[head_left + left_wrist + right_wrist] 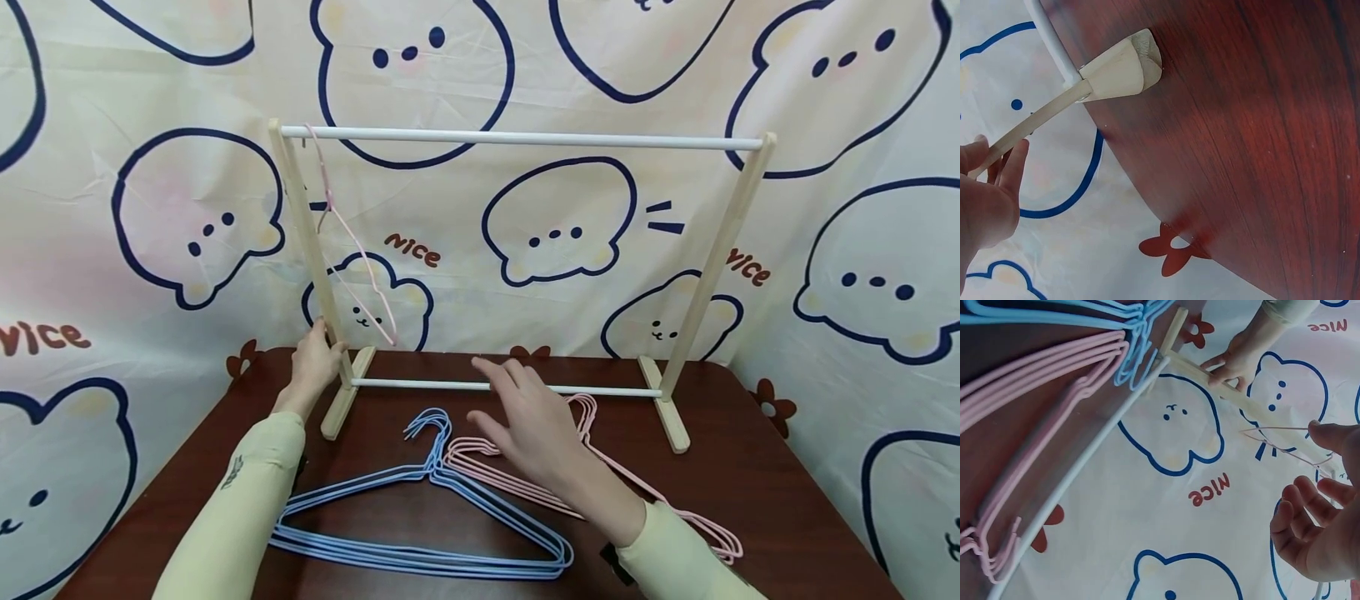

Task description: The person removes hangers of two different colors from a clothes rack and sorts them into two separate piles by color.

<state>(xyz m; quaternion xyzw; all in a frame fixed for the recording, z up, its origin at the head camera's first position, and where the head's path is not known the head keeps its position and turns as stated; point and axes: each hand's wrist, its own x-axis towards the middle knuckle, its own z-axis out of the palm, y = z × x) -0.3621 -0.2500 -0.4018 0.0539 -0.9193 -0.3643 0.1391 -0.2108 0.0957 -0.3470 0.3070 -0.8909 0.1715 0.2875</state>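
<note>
My left hand (313, 362) grips the left post (303, 221) of a wooden clothes rack, low down near its foot. In the left wrist view, thumb and fingers pinch that post (1041, 117). One pink hanger (365, 252) hangs from the white top rail (517, 137) at its left end. My right hand (534, 421) is in the air in front of the lower rail, fingers spread and loosely bent, holding nothing. Below it, a stack of blue hangers (420, 560) lies on the table, hooks toward the rack. Several pink hangers (708, 525) lie beside and partly behind it, some hidden by the right hand.
The rack stands at the back of a dark brown table (780, 517), its right foot (671, 423) near the right side. A lower white rail (420, 384) joins the posts. Close behind hangs a cloth (570, 325) printed with cartoon faces.
</note>
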